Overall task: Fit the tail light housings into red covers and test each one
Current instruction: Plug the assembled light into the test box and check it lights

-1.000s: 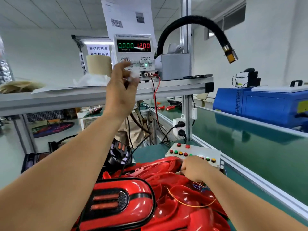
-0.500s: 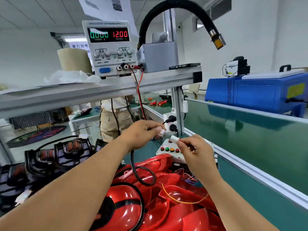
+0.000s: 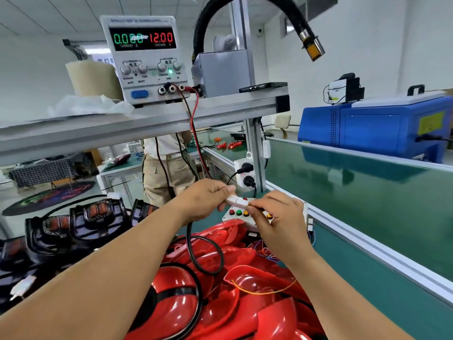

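Only the head cam to go on, so here goes: your left hand (image 3: 204,200) has thumb and fingers curled tight on one half of the white connector (image 3: 236,201), and your right hand (image 3: 277,217) pinches the other half between thumb and fingertips, both held up in the middle of the scene just in front of the button box (image 3: 239,213). The fitted tail light (image 3: 171,298) sits near you, low and centre-left on the heap of red covers (image 3: 257,312), with its black cable (image 3: 203,253) looping up into your left hand. I'd guess that connector is light, hard plastic with thin leads behind it, so grip the bodies, not the wires, and push straight. The covers look glossy, stiff and slick, probably easy to scuff — take them by the rim. What I can't make out: whether the two halves are fully seated, since your fingertips cover most of the joint. Your left forearm cuts off much of the tail light, and your right hand hides part of the button box. On the power supply (image 3: 144,60) up on the far shelf, the volts read 12.00 but the green current digits are smeared by glare. The black housings (image 3: 73,224) stacked at the left are too blurry for detail.
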